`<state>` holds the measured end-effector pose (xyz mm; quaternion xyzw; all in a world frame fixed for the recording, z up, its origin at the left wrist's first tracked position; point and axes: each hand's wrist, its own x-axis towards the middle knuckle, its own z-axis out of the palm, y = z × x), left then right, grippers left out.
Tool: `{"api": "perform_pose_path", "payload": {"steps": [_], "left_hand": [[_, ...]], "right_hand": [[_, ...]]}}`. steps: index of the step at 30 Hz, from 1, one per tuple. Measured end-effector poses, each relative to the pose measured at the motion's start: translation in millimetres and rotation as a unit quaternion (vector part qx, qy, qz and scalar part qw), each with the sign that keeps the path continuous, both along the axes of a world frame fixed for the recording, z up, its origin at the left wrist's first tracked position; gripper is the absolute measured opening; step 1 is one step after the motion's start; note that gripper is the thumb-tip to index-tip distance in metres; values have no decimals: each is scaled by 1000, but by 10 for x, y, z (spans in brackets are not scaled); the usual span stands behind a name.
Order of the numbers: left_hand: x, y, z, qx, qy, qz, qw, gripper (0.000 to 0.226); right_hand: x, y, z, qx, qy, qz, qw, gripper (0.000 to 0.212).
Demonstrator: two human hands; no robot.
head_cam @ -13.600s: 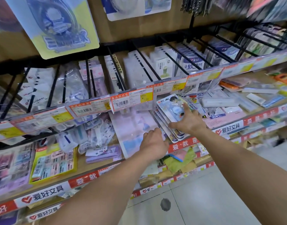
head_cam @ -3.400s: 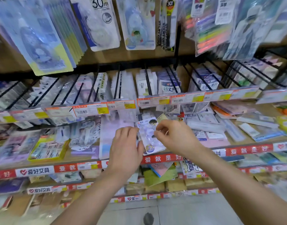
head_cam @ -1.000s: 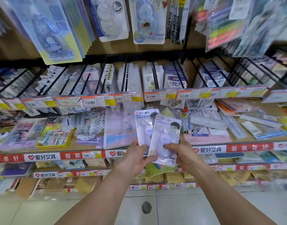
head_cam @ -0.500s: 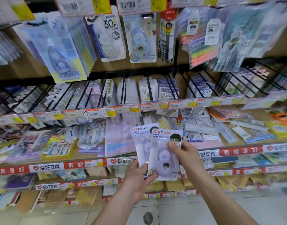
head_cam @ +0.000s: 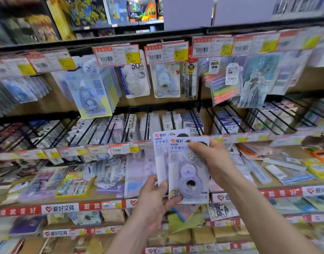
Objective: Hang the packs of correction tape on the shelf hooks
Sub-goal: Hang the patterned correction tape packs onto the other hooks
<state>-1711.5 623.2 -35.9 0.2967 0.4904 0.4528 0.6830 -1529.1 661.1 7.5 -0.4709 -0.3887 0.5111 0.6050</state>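
Head view, stationery aisle: my left grip (head_cam: 153,197) pinches the bottom edges of two correction tape packs (head_cam: 189,171) while my right grip (head_cam: 210,156) pinches the front card's top, just before the shelf hooks (head_cam: 147,123). Likely light, stiff card with a slick blister, best held near the top edge.

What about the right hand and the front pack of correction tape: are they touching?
Touching. The head view shows the right hand pinching the top of the front pack; its fingers lie on the pack's upper edge, with no gap.
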Motion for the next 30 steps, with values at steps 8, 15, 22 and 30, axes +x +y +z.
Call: {"api": "perform_pose_path", "payload": {"steps": [8,15,22,30], "left_hand": [[-82,336,228,69,47,17,996,19],[-253,584,177,95,67,88,989,9],[-425,736,109,111,70,109,985,9],[-604,833,111,116,68,115,984,9]], "right_hand": [[-35,446,586,78,-30,-6,996,18],[-77,896,1005,141,-69,-12,988,3],[-216,1253,1246,219,-67,-32,973,15],[-374,1478,1395,257,-82,-45,962,24]]}}
